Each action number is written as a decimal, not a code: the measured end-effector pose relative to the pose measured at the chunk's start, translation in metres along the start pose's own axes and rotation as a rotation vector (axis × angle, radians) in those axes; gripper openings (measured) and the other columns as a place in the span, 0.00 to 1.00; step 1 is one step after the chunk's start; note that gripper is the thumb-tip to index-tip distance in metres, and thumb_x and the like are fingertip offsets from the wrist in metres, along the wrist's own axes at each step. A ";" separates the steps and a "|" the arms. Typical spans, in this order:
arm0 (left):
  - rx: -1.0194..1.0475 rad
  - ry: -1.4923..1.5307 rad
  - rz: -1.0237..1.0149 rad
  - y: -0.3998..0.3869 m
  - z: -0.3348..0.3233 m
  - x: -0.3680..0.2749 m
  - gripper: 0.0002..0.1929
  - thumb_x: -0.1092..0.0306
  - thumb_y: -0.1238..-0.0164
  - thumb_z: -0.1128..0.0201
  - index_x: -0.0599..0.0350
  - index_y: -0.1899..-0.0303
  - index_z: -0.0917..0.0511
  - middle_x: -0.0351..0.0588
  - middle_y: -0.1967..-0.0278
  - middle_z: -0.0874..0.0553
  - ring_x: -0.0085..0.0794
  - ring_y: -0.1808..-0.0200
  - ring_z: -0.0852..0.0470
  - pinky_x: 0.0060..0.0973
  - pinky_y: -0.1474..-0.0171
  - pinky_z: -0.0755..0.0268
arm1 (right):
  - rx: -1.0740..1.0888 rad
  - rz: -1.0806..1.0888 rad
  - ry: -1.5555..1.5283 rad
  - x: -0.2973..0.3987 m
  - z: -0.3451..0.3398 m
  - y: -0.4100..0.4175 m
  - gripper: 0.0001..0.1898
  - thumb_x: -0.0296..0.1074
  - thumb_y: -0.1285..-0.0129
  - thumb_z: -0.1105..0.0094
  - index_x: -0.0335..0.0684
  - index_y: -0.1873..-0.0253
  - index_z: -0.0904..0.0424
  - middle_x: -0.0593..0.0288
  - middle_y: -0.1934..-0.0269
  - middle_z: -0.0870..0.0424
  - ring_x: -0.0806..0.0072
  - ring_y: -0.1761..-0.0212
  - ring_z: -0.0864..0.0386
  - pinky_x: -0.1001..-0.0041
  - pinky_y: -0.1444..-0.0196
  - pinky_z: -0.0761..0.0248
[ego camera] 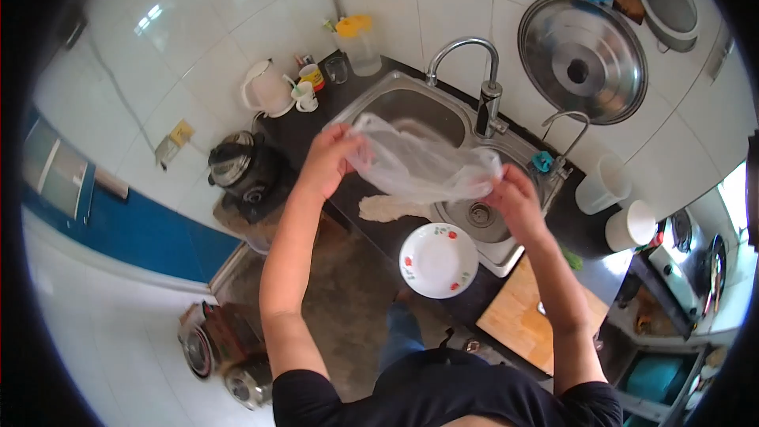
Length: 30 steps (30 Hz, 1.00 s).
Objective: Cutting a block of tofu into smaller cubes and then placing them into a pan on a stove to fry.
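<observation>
A translucent plastic bag point(421, 160) is stretched between my two hands, above the double-bowl steel sink point(415, 92). My left hand point(335, 157) pinches the bag's left end, and my right hand point(516, 196) grips its right end. Beneath the bag, a pale cloth point(394, 209) lies on the dark counter by the sink's front edge. A white plate with red flowers point(439, 261) sits at the counter's near edge, below the cloth and sink. The sink drain point(479, 214) shows under the bag's right part.
A chrome faucet point(489, 95) stands behind the sink. At the right are a wooden cutting board point(522, 314), two white containers point(605, 184) and a gas stove point(676, 273). A kettle point(270, 89), cups point(305, 96) and an electric pressure cooker point(240, 166) stand at the left.
</observation>
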<state>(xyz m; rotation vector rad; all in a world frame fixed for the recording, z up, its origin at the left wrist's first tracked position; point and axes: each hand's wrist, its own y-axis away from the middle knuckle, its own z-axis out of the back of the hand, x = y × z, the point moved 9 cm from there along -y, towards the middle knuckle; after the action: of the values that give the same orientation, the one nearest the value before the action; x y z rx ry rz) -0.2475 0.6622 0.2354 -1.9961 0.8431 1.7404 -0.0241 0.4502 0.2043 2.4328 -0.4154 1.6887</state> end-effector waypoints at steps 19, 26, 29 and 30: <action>0.177 0.408 0.625 -0.248 0.062 0.258 0.18 0.59 0.25 0.51 0.56 0.39 0.31 0.51 0.42 0.24 0.43 0.43 0.21 0.44 0.45 0.22 | -0.613 -0.298 -0.282 -0.225 0.048 -0.186 0.09 0.32 0.33 0.45 0.36 0.52 0.28 0.54 0.60 0.19 0.68 0.58 0.18 0.66 0.54 0.19; 0.239 -0.145 0.550 -0.292 0.061 0.204 0.22 0.74 0.36 0.40 0.68 0.42 0.32 0.56 0.50 0.21 0.42 0.48 0.18 0.39 0.47 0.21 | -0.699 -0.443 -0.471 -0.268 0.037 -0.187 0.10 0.29 0.33 0.47 0.32 0.50 0.29 0.49 0.55 0.21 0.63 0.57 0.18 0.62 0.48 0.21; 0.278 -0.209 0.545 -0.299 0.039 0.173 0.21 0.74 0.37 0.38 0.66 0.44 0.30 0.53 0.53 0.21 0.39 0.51 0.17 0.37 0.48 0.21 | -0.658 -0.438 -0.590 -0.286 0.034 -0.193 0.10 0.28 0.33 0.48 0.31 0.50 0.29 0.50 0.56 0.21 0.62 0.55 0.19 0.61 0.46 0.22; 0.286 -0.217 0.547 -0.301 0.034 0.164 0.21 0.74 0.37 0.38 0.66 0.44 0.30 0.53 0.53 0.21 0.39 0.51 0.17 0.37 0.48 0.21 | -0.621 -0.452 -0.632 -0.294 0.029 -0.197 0.12 0.28 0.33 0.48 0.30 0.48 0.29 0.50 0.56 0.22 0.63 0.56 0.19 0.61 0.47 0.22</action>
<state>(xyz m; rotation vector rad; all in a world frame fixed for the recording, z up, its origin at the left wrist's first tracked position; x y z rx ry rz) -0.0699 0.8783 0.0351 -1.4413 1.5634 1.9252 -0.0338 0.6706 -0.0740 2.2668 -0.3474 0.4866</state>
